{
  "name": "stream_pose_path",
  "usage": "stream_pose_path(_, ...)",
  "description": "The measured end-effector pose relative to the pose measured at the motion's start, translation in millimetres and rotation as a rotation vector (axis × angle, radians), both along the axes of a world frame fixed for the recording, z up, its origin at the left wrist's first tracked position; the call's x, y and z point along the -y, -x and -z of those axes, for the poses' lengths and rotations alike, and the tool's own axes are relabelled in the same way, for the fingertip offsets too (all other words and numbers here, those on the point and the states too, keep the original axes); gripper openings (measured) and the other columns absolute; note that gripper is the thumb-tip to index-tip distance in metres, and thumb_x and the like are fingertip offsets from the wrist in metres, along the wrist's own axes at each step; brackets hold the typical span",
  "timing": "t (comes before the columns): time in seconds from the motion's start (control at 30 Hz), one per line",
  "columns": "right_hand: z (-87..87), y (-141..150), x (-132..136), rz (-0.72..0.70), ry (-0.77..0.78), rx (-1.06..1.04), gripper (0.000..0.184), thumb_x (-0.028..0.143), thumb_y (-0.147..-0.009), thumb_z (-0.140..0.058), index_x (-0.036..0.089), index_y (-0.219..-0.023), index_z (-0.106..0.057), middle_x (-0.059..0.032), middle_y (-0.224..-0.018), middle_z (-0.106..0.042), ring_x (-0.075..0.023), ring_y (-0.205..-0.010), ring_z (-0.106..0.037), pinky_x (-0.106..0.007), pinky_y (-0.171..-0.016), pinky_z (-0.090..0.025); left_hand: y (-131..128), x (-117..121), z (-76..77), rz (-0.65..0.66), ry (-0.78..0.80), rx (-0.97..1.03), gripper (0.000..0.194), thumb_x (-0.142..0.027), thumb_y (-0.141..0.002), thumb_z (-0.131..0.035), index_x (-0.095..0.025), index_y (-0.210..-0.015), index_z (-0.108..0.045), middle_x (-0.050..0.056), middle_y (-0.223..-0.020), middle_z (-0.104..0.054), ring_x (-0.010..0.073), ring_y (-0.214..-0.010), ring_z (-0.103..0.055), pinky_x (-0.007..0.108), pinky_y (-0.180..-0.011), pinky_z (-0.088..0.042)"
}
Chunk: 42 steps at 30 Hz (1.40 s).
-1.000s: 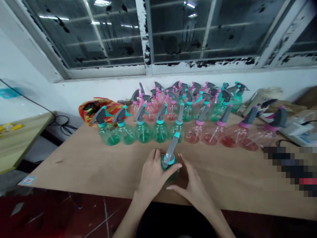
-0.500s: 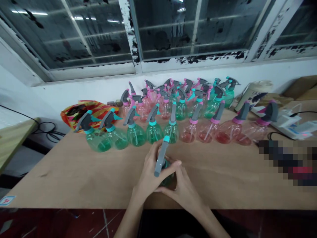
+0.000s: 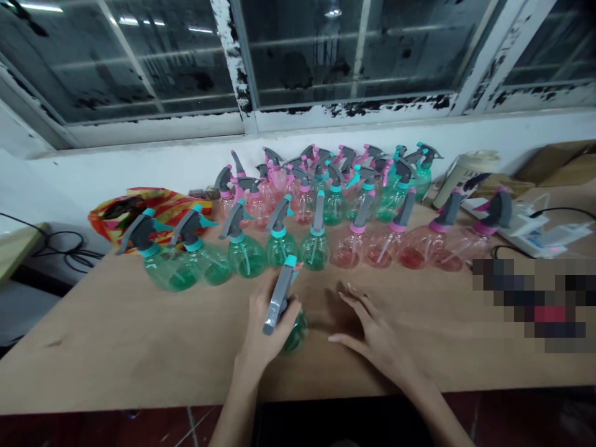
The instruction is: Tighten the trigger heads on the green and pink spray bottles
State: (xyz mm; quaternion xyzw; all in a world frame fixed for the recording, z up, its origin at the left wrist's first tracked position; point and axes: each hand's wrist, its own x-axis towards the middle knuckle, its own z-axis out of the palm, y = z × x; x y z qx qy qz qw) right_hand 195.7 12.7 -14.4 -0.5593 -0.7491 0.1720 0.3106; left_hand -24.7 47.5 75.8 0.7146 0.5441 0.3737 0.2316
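One green bottle point(image 3: 295, 332), lower centre of frame, just left of the midline, is in hand. Left hand point(image 3: 266, 313) has it: fingers closed round the neck just under the grey spray head point(image 3: 278, 297), thumb across the near side. Far fingertips are mostly hidden, so can't tell if any sit on the trigger. Right hand point(image 3: 379, 335), lower right of centre, holds nothing: fingers spread, thumb wide of them, over the tabletop point(image 3: 139, 347), apart from the bottle. Base contact with the tabletop not clear. Across mid-frame: a front row, five green bottles point(image 3: 246, 257) left, four pink bottles point(image 3: 348, 251) right. Mixed cluster point(image 3: 305, 208) behind, upper centre, against the wall; orange bag point(image 3: 174, 202) upper left. Step in hand, my read: one-hand handling of a single bottle, left carrying the grip, right free. Any next move calls for a firm neck grip, bottle kept near upright since there's liquid in it, and head clear of the row just beyond. Right would need to come left to steady the body.
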Motion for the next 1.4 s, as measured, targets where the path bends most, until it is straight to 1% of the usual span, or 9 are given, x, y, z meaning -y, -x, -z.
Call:
stream_pose_path(0.17, 13.0, -12, 1, 0.02, -0.042, 0.085, 0.066, 0.052, -0.084, -0.062, 0.029, -0.143, -0.042, -0.0073, -0.149, -0.046, -0.03, -0.138, -0.039, -0.056, -0.113, -0.034, -5, 3, -9.8, -0.027, -0.039, 0.078, 0.037, -0.023, -0.082, -0.053, -0.032, -0.117, -0.06, 0.003, -0.112, -0.07, 0.0263, -0.098, -0.067, 0.043, -0.089, -0.053)
stream_pose_path(0.27, 19.6, -13, 2, 0.019, -0.064, 0.104, 0.061, 0.052, -0.085, -0.061, 0.027, -0.14, -0.047, -0.0081, -0.147, -0.048, -0.0302, -0.137, -0.041, -0.057, -0.113, -0.034, -6, 3, -10.5, -0.03, -0.028, 0.105, 0.037, -0.023, -0.082, -0.052, -0.032, -0.118, -0.06, 0.003, -0.118, -0.068, 0.0257, -0.101, -0.067, 0.042, -0.091, -0.051)
stream_pose_path(0.37, 21.1, -13, 2, 0.009, -0.083, 0.112, 0.06, 0.051, -0.087, -0.059, 0.024, -0.14, -0.047, -0.0098, -0.147, -0.048, -0.0289, -0.138, -0.041, -0.057, -0.114, -0.033, -7, 2, -12.5, -0.031, -0.025, 0.097, 0.037, -0.023, -0.082, -0.053, -0.033, -0.118, -0.059, 0.002, -0.118, -0.068, 0.0255, -0.101, -0.067, 0.043, -0.091, -0.052)
stream_pose_path(0.53, 18.2, -13, 3, 0.006, -0.076, 0.123, 0.06, 0.052, -0.088, -0.058, 0.022, -0.139, -0.048, -0.0104, -0.148, -0.047, -0.0282, -0.139, -0.039, -0.055, -0.114, -0.033, -9, 3, -16.8, -0.009, -0.05, 0.069, 0.036, -0.022, -0.082, -0.052, -0.034, -0.116, -0.059, 0.001, -0.122, -0.066, 0.0255, -0.116, -0.061, 0.045, -0.099, -0.048)
stream_pose_path(0.7, 19.4, -13, 3, 0.012, -0.085, 0.112, 0.059, 0.05, -0.088, -0.059, 0.023, -0.14, -0.048, -0.01, -0.147, -0.049, -0.0291, -0.138, -0.04, -0.055, -0.113, -0.034, -6, 0, -7.7, -0.028, -0.036, 0.096, 0.033, -0.024, -0.082, -0.054, -0.031, -0.114, -0.061, 0.004, -0.114, -0.069, 0.0259, -0.105, -0.066, 0.043, -0.094, -0.051)
stream_pose_path(0.83, 25.1, -11, 2, 0.012, -0.137, 0.128, 0.062, 0.051, -0.088, -0.058, 0.022, -0.141, -0.045, -0.0113, -0.146, -0.05, -0.0286, -0.138, -0.041, -0.056, -0.112, -0.035, -3, -1, 0.0, 0.0, -0.015, 0.136, 0.036, -0.022, -0.082, -0.055, -0.028, -0.118, -0.061, 0.004, -0.117, -0.068, 0.0253, -0.106, -0.066, 0.04, -0.092, -0.051)
stream_pose_path(1.03, 32.6, -10, 2, 0.032, -0.185, 0.153, 0.061, 0.052, -0.089, -0.056, 0.019, -0.139, -0.045, -0.0135, -0.144, -0.052, -0.029, -0.136, -0.044, -0.056, -0.11, -0.038, -3, 0, 3.4, -0.007, -0.019, 0.154, 0.034, -0.022, -0.085, -0.056, -0.027, -0.118, -0.062, 0.004, -0.107, -0.07, 0.0224, -0.093, -0.068, 0.036, -0.084, -0.052)
stream_pose_path(1.2, 34.8, -9, 2, 0.037, -0.209, 0.167, 0.062, 0.053, -0.089, -0.057, 0.018, -0.138, -0.045, -0.0143, -0.142, -0.053, -0.0293, -0.134, -0.045, -0.056, -0.109, -0.04, -3, -2, 4.7, 0.03, -0.038, 0.186, 0.035, -0.02, -0.086, -0.056, -0.029, -0.119, -0.061, 0.005, -0.115, -0.068, 0.0236, -0.104, -0.066, 0.037, -0.089, -0.052)
stream_pose_path(1.4, 35.1, -8, 1, 0.045, -0.23, 0.171, 0.061, 0.052, -0.088, -0.058, 0.016, -0.136, -0.046, -0.0148, -0.14, -0.055, -0.0291, -0.133, -0.047, -0.056, -0.109, -0.04, -4, -1, 3.2, 0.009, -0.041, 0.175, 0.033, -0.022, -0.088, -0.056, -0.028, -0.119, -0.062, 0.005, -0.11, -0.069, 0.0246, -0.101, -0.067, 0.04, -0.09, -0.051)
